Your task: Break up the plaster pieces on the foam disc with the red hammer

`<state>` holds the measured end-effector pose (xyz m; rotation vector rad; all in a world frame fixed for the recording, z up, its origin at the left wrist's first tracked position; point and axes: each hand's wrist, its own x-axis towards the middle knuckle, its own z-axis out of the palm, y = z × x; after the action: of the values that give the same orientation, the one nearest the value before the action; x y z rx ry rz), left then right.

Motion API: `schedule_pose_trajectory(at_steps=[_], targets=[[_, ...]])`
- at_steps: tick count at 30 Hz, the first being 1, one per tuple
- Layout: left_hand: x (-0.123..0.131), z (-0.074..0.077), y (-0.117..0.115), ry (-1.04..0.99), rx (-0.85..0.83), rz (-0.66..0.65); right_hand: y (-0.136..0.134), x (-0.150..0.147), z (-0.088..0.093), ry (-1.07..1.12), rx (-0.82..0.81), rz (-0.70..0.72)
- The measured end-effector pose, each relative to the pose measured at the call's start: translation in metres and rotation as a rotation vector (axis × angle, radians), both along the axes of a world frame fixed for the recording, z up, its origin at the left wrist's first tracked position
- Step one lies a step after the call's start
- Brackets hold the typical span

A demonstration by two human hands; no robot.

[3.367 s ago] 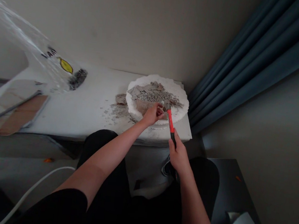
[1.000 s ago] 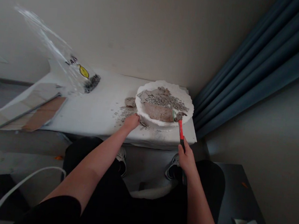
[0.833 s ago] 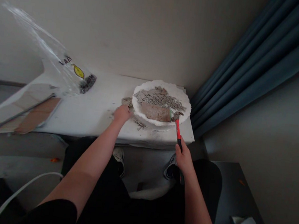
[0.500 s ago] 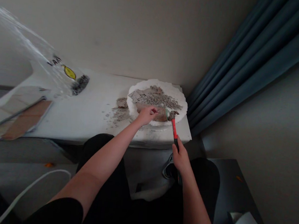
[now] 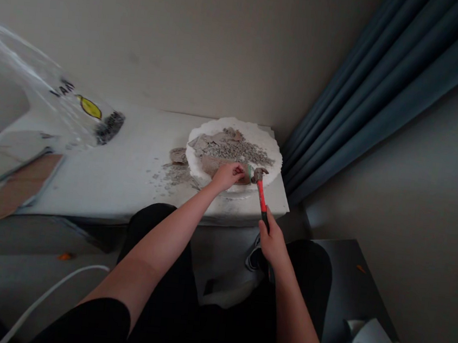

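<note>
My right hand (image 5: 273, 240) is wrapped round the dark lower grip of a hammer (image 5: 262, 195) with a red handle. The hammer's head is over the right part of a white, ragged-edged round slab (image 5: 275, 150). My left hand (image 5: 227, 175) is over the near side of that slab, thumb and fingers pinched together; whatever lies between the fingertips is too small to make out. Beneath this hand lies a flat brownish piece (image 5: 210, 164) with a greenish right end, close to the hammer head. Behind it spreads a heap of grey-brown crumbled fragments (image 5: 231, 145).
A white-covered table (image 5: 100, 185) carries the slab. Loose debris (image 5: 179, 174) and a brown lump (image 5: 177, 156) lie left of it. Further left are a clear plastic bag (image 5: 75, 114) and a brown board (image 5: 22, 188). A blue curtain (image 5: 344, 91) hangs at right.
The view has shifted slightly, so the table and slab sit further left. My left hand has moved a little rightward along the brownish piece. The hammer stays in my right hand.
</note>
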<state>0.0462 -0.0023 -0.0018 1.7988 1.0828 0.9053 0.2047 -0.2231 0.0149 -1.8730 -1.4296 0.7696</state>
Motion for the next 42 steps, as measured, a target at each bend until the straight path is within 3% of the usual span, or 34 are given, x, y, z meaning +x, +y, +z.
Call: schedule_pose_trajectory(at_steps=[4,11,24,42], targets=[[0.0,0.0,0.003,-0.036,-0.008,0.002,-0.001,-0.001,0.003,0.008,-0.003,0.006],[-0.016,0.016,0.021,-0.243,0.011,0.18,-0.001,-0.002,0.005,0.002,-0.019,0.002],[-0.005,0.008,0.003,0.051,0.053,-0.058,-0.001,0.0,0.003,-0.009,-0.008,0.013],[-0.002,0.013,-0.002,0.12,0.072,-0.056,-0.001,-0.001,0.002,-0.018,-0.027,0.009]])
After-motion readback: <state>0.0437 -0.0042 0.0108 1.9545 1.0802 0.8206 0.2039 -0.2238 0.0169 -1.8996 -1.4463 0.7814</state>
